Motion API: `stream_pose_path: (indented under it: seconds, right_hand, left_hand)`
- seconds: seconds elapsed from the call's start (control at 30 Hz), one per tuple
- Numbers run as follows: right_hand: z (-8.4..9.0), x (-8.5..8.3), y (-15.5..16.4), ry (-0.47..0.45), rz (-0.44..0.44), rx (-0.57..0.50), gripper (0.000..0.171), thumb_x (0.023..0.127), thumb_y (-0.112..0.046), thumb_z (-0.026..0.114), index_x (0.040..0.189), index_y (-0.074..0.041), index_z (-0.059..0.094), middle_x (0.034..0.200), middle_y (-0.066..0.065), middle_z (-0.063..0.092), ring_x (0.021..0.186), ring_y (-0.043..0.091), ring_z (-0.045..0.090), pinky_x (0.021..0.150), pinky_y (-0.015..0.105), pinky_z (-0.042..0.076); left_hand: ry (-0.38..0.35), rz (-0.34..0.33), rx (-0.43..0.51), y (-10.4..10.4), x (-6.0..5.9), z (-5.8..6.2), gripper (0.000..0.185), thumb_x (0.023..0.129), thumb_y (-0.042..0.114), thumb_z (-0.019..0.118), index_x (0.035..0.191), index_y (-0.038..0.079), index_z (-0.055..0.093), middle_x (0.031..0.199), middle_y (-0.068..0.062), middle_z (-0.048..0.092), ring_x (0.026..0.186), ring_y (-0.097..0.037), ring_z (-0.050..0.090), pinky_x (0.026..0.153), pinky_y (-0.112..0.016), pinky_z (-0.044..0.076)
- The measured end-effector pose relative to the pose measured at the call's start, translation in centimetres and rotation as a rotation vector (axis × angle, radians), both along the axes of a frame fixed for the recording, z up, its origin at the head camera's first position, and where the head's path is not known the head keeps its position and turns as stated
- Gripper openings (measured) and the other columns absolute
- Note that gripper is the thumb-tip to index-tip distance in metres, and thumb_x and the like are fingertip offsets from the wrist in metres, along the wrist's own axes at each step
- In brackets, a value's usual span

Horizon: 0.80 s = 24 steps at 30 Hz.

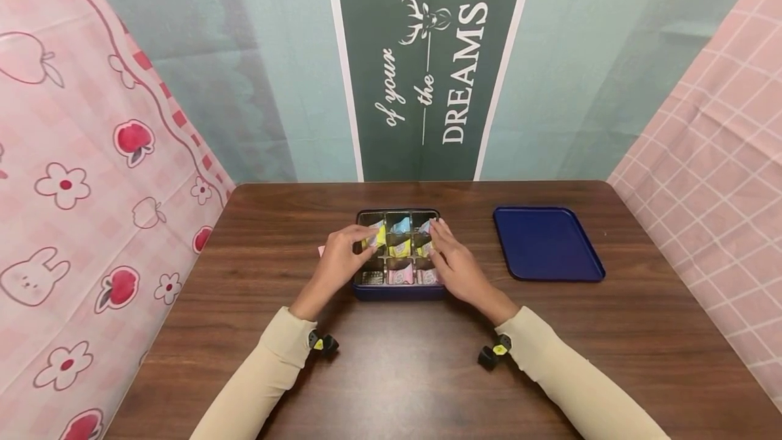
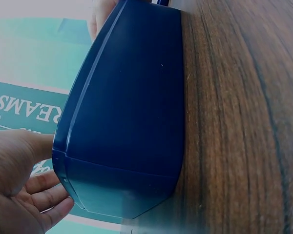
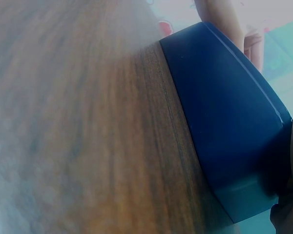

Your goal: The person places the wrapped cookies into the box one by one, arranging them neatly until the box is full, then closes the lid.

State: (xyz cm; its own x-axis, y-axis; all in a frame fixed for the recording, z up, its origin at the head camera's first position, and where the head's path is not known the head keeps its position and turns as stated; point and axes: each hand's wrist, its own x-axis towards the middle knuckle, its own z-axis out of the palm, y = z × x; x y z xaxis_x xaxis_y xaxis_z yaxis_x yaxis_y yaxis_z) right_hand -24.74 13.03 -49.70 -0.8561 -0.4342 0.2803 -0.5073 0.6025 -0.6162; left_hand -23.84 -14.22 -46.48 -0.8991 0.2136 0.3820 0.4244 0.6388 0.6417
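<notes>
Divided box mid-table, small packets in its cells. Left hand seems to pinch the yellow packet; right hand rests loose-fingered over the right cells. Packets light, crinkly; pinch by an edge.

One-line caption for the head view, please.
Both hands, left hand and right hand, reach into a dark blue compartment box of small packets; blue tray lies beside it.

On the dark green banner hanging behind the table, white lettering turned sideways reads "of your", "the" and "DREAMS", beneath a small deer-head emblem. The left wrist view catches only "REAMS".
</notes>
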Motion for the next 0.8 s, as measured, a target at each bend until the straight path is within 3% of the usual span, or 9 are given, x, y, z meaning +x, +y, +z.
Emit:
stream_pose_path:
  seconds: [0.33,0.8]
  right_hand:
    - [-0.01,-0.02,-0.05,0.007,-0.001,0.001,0.052,0.107,-0.017,0.049,0.152,0.007,0.039,0.164,0.015,0.029,0.153,0.035,0.021,0.120,0.053,0.024]
    - [-0.14,-0.07,0.01,0.006,-0.014,0.005,0.051,0.106,-0.016,0.050,0.152,0.005,0.040,0.165,0.012,0.030,0.154,0.029,0.020,0.119,0.054,0.025]
  left_hand:
    - [-0.017,-0.015,-0.025,-0.24,-0.20,-0.08,0.034,0.086,0.004,0.081,0.120,0.005,0.075,0.119,-0.014,0.072,0.111,-0.029,0.068,0.093,-0.042,0.056]
    - [-0.026,-0.029,-0.079,-0.16,-0.16,-0.13,0.032,0.086,0.003,0.081,0.118,0.003,0.076,0.116,-0.015,0.073,0.110,-0.029,0.069,0.095,-0.043,0.055]
